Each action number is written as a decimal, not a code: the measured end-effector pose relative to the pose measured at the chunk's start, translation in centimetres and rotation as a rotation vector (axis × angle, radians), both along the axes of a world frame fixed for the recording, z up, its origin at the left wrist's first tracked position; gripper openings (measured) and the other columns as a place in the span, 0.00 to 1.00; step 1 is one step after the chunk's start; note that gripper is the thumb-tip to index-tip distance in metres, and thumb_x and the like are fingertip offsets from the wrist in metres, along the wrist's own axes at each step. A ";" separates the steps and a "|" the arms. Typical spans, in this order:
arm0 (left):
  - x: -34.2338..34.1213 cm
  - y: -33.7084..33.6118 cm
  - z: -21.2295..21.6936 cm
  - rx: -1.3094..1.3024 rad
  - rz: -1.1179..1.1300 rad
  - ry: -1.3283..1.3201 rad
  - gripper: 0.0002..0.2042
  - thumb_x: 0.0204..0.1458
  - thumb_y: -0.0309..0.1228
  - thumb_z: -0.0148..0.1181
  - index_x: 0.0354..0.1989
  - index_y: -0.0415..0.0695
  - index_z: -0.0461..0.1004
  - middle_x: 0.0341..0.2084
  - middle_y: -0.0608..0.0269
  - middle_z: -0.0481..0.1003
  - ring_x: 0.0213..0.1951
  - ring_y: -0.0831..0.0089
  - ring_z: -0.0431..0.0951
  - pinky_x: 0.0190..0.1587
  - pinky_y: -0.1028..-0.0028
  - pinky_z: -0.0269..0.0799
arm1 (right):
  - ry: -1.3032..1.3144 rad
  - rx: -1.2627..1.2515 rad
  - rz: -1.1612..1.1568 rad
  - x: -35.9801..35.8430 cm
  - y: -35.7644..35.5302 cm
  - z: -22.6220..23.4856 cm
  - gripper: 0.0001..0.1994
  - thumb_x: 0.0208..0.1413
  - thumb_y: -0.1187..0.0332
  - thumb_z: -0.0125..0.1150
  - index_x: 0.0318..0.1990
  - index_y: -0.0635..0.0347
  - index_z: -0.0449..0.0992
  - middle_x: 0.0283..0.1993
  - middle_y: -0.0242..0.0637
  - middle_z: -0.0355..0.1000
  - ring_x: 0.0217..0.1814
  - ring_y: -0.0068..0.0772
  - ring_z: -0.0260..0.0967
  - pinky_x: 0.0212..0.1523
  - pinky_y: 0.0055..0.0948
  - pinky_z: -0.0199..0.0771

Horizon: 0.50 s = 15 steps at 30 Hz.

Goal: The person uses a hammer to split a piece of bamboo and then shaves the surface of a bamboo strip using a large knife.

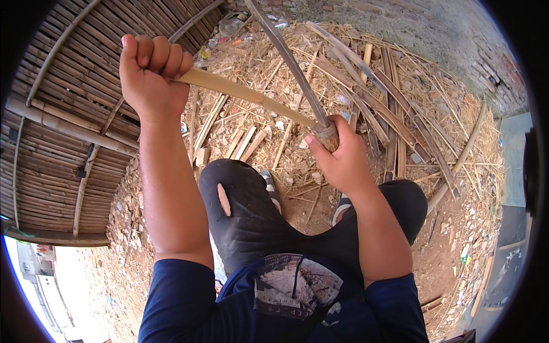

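My left hand (153,74) is raised at the left, its fingers wrapped round one end of a pale bamboo strip (237,90). From there the strip slopes down to the right, its far end against or close beside the base of a long machete blade (289,60); whether they touch I cannot tell. My right hand (343,154) grips the machete's wooden handle (327,137) above my knees. The narrow dark blade points up and away, leaning left. Part of the handle is hidden by my fingers and thumb.
Split bamboo lengths (394,108) lie piled at the far right, near a brick wall (423,26). Short pale offcuts (245,142) lie beyond my left knee. Straw and chips litter the ground. A bamboo-slat wall (74,74) stands at the left, and grey panels (514,163) at the right.
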<state>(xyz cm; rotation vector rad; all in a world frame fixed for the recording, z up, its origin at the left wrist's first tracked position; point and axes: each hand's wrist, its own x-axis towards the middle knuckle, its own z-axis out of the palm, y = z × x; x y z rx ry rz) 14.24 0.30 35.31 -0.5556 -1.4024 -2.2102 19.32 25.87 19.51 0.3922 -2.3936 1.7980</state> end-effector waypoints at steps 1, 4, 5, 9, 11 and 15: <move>0.0 0.3 0.0 -0.010 -0.042 0.011 0.21 0.67 0.44 0.43 0.20 0.51 0.53 0.14 0.72 0.46 0.19 0.77 0.44 0.24 0.72 0.45 | -0.001 0.087 -0.007 0.0 -0.2 -0.4 0.19 0.55 0.64 0.66 0.49 0.68 0.72 0.34 0.50 0.78 0.36 0.52 0.77 0.39 0.44 0.74; 0.0 1.2 -0.1 -0.028 -0.117 0.026 0.21 0.67 0.44 0.44 0.20 0.52 0.53 0.14 0.72 0.47 0.19 0.77 0.43 0.24 0.72 0.44 | -0.153 0.420 0.054 -1.0 -0.2 -3.7 0.21 0.54 0.66 0.63 0.52 0.69 0.70 0.38 0.57 0.77 0.42 0.59 0.76 0.43 0.49 0.73; 0.0 1.7 -0.2 -0.029 -0.112 0.024 0.21 0.67 0.44 0.44 0.20 0.51 0.53 0.14 0.72 0.47 0.18 0.77 0.43 0.24 0.72 0.44 | -0.189 0.501 0.008 -1.7 0.3 -6.0 0.21 0.54 0.65 0.64 0.52 0.70 0.70 0.37 0.57 0.77 0.42 0.58 0.77 0.44 0.48 0.73; 0.7 1.9 -0.3 -0.033 -0.128 0.022 0.22 0.66 0.44 0.44 0.19 0.51 0.53 0.13 0.72 0.47 0.18 0.77 0.44 0.24 0.71 0.43 | -0.276 0.403 0.008 -2.0 1.5 -3.2 0.21 0.55 0.63 0.65 0.50 0.71 0.71 0.32 0.51 0.75 0.36 0.48 0.76 0.38 0.41 0.72; 0.8 1.9 -0.4 -0.037 -0.145 0.034 0.22 0.67 0.44 0.44 0.19 0.51 0.53 0.13 0.72 0.47 0.18 0.77 0.44 0.24 0.71 0.43 | -0.224 0.270 -0.024 -1.3 1.2 -2.1 0.20 0.54 0.62 0.66 0.47 0.69 0.72 0.28 0.46 0.74 0.28 0.41 0.73 0.32 0.37 0.69; 0.9 1.5 -0.6 -0.037 -0.145 0.024 0.22 0.67 0.44 0.43 0.19 0.51 0.53 0.13 0.72 0.48 0.18 0.77 0.45 0.24 0.72 0.44 | -0.142 0.166 0.023 0.0 -0.8 -0.7 0.19 0.53 0.65 0.64 0.49 0.68 0.72 0.37 0.57 0.76 0.45 0.56 0.77 0.44 0.45 0.74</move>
